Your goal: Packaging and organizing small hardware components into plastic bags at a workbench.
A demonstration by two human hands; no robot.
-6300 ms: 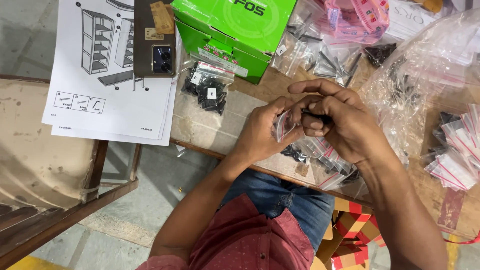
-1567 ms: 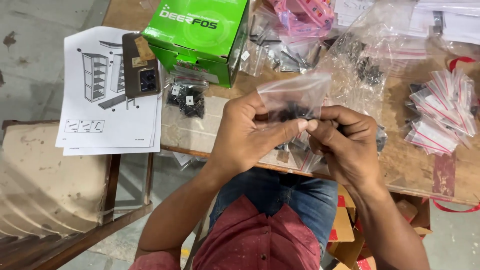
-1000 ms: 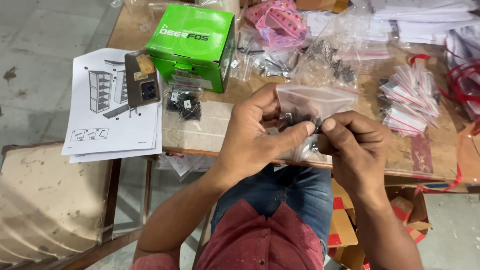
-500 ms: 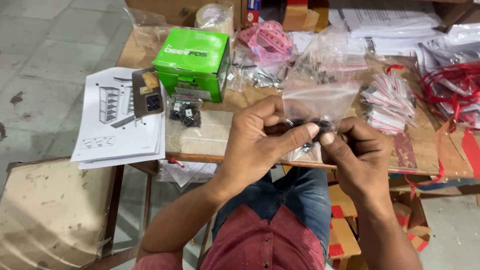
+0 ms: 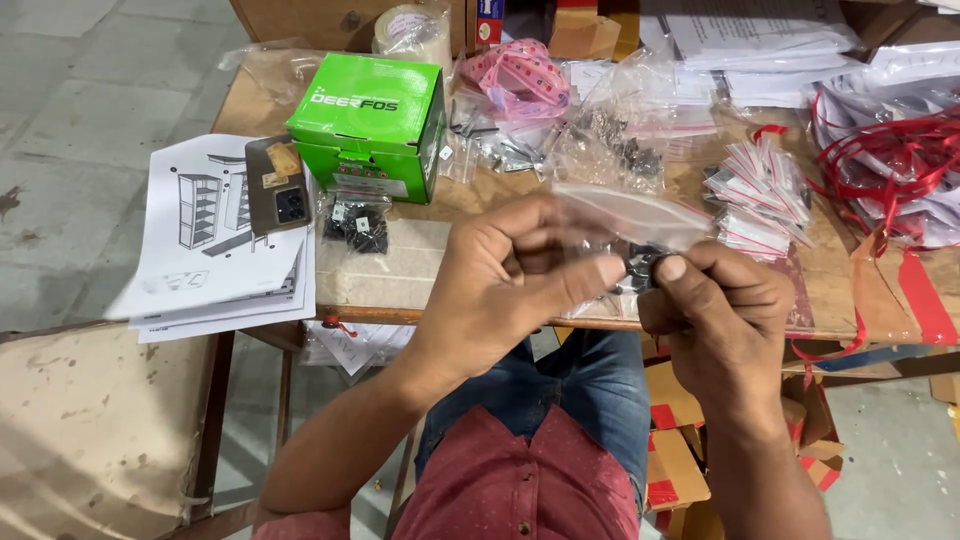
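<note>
My left hand [image 5: 505, 285] and my right hand [image 5: 722, 320] meet in front of me, above the table's near edge. Together they pinch a small clear zip bag [image 5: 630, 215] with a red strip along its mouth. Small dark metal parts [image 5: 640, 265] sit inside the bag, right between my thumbs. The bag stands up from my fingers and tilts toward the right.
On the wooden table [image 5: 400, 270] are a green box [image 5: 368, 122], a phone [image 5: 277, 184] on printed assembly sheets [image 5: 215, 245], a pack of black parts [image 5: 357, 226], a stack of small zip bags [image 5: 765, 195], bags of hardware [image 5: 610, 145], red ribbon [image 5: 890, 150] and a tape roll [image 5: 412, 30].
The view has lifted and pulled back, showing more of the table's far side. My hands stay pinched on the bag, which now tilts flatter to the right.
</note>
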